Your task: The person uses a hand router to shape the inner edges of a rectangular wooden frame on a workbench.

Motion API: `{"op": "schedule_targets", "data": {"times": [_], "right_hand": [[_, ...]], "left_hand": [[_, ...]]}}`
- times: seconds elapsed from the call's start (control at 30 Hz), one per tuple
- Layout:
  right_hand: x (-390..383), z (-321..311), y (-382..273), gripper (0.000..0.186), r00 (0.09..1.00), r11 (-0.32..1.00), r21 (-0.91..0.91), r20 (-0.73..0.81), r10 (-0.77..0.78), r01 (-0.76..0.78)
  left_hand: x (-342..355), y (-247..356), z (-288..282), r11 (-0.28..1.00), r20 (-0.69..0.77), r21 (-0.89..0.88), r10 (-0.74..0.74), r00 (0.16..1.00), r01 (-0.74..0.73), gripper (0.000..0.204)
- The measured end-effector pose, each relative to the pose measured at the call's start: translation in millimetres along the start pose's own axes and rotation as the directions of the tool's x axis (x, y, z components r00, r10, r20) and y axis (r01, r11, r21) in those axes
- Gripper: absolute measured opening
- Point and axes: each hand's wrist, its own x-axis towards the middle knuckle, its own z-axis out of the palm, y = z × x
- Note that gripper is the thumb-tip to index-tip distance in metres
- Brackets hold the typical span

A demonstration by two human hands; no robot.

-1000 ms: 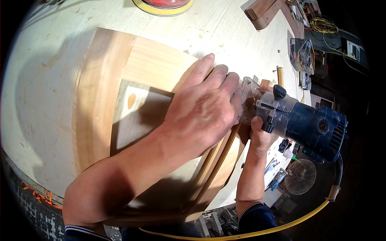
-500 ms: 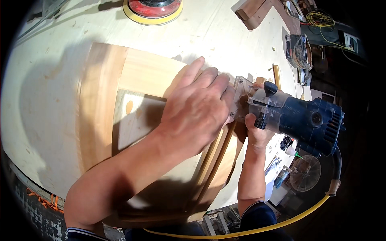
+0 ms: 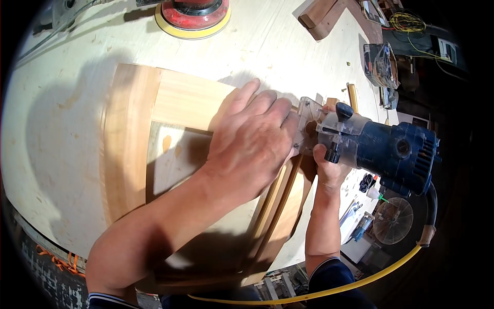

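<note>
A pale wooden frame [image 3: 132, 139] with an open middle lies across the table. My left hand [image 3: 252, 136] rests over its far right corner, the fingers curled over the wood and the forearm crossing the opening. Just to the right, my right hand [image 3: 330, 167] holds a dark blue trim router [image 3: 393, 149], which lies on its side with the motor pointing right. Its clear base plate [image 3: 307, 126] stands against the frame's right end, close to my left fingertips. The thumb shows beside the clear housing; most of my right fingers are hidden behind the router. The cutter is hard to make out.
A red sander [image 3: 194, 20] with a yellow pad sits at the far side. Brown wood pieces [image 3: 321, 23] lie at the far right, near a dark box [image 3: 381, 64]. The router's yellow cable [image 3: 370, 286] loops along the near side. A fan [image 3: 392, 220] stands beyond the table's right edge.
The view has tilted slightly, so the sander and the frame's far left corner appear a little lower. Both hands keep their hold, and the router stays at the frame's right end.
</note>
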Motion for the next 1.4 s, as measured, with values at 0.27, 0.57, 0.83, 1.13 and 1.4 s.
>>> {"op": "schedule_targets", "data": {"times": [0.27,0.57,0.83,1.13,1.4], "right_hand": [[6.7,-0.3,6.4,0.088,0.999,0.999,0.023,-0.001,-0.047,0.047],[6.7,1.0,6.1,0.086,1.000,0.999,0.033,-0.013,-0.026,0.027],[8.7,3.9,4.2,0.084,1.000,0.997,0.071,-0.021,-0.020,0.022],[10.8,0.9,9.1,0.082,0.996,0.990,0.120,0.037,-0.076,0.071],[15.1,2.5,1.1,0.084,1.000,0.996,0.087,0.021,-0.017,0.016]], "left_hand": [[2.8,-0.9,-1.1,1.000,0.020,-0.011,-0.001,1.000,0.001,0.053],[1.6,-1.3,0.2,0.999,-0.079,-0.041,0.010,0.997,-0.013,0.033],[0.7,-2.6,-1.0,0.999,-0.013,-0.030,-0.016,1.000,0.015,0.048],[0.0,-2.8,0.7,0.999,-0.026,-0.024,-0.023,0.999,0.022,0.046],[1.4,-3.1,4.9,0.999,-0.076,-0.032,-0.013,0.997,0.011,0.045]]}}
